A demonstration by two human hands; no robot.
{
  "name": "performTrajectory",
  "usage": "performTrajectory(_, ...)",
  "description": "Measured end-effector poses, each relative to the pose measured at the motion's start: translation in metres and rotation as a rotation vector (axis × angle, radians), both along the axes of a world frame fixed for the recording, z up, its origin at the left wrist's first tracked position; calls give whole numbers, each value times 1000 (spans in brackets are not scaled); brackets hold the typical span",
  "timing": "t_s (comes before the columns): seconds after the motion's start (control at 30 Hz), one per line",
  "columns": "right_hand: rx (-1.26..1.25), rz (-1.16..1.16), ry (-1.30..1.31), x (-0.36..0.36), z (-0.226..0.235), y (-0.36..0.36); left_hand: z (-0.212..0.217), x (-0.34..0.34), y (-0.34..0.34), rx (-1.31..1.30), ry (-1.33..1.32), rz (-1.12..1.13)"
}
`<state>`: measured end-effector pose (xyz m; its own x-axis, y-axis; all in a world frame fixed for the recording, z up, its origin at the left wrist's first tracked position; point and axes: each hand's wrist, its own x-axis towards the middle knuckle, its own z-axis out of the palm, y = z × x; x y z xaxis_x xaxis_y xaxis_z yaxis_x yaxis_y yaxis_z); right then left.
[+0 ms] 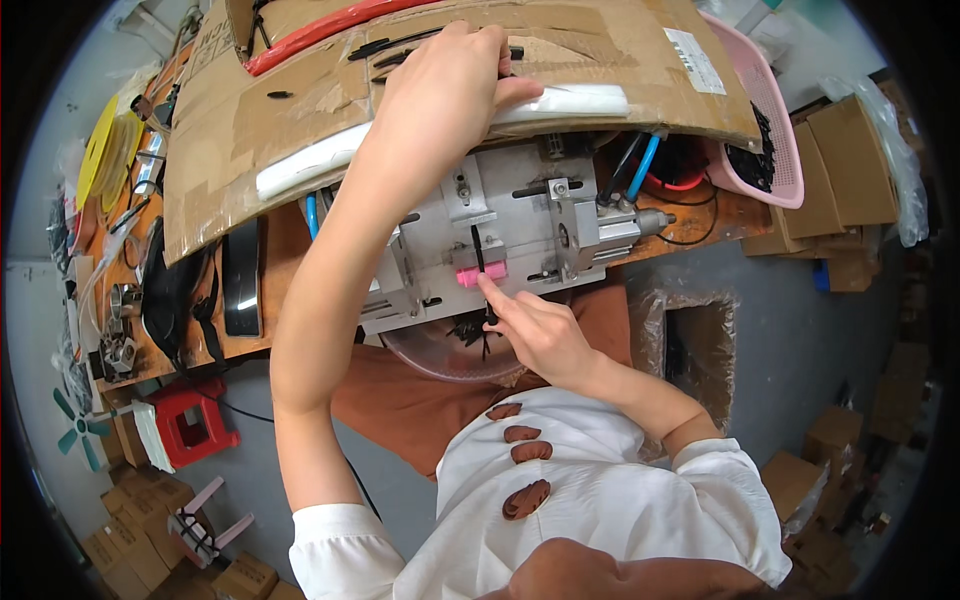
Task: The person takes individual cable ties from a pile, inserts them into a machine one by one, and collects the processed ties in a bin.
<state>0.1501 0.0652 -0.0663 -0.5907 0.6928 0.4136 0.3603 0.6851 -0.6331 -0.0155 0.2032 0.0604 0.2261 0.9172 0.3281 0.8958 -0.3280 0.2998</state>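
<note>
My right hand [548, 338] is at the front of a metal fixture [520, 215]. Its index fingertip touches a pink block [480, 273] on the fixture, and the other fingers curl round the lower end of a thin black plastic part [478, 245]. That part runs up across the pink block. My left hand [455, 75] reaches far forward over a cardboard sheet [290, 110], its fingers bent down among slim black parts [395, 43]. The fingertips are hidden, so what they grip does not show. Below the fixture a clear bowl [430, 350] holds several black pieces.
White padding [580, 101] lines the cardboard's near edge. Blue air hoses [645, 165] run by the fixture's cylinders. On the right stands a pink basket [785, 150] with black parts. A black strap bag [170, 300] lies left; a red stool [195, 425] stands below.
</note>
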Motion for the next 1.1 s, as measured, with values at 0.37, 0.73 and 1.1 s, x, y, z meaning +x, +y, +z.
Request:
performTrajectory(0.37,535,-340,-358,-20,125,178,-79,15,-189,145,-271,120)
performTrajectory(0.73,-358,-17,113,43,153,206,-112,39,-188,-100,-76,138)
performTrajectory(1.1,-89,-298,170,34,118,208,-10,17,-35,321,-19,113)
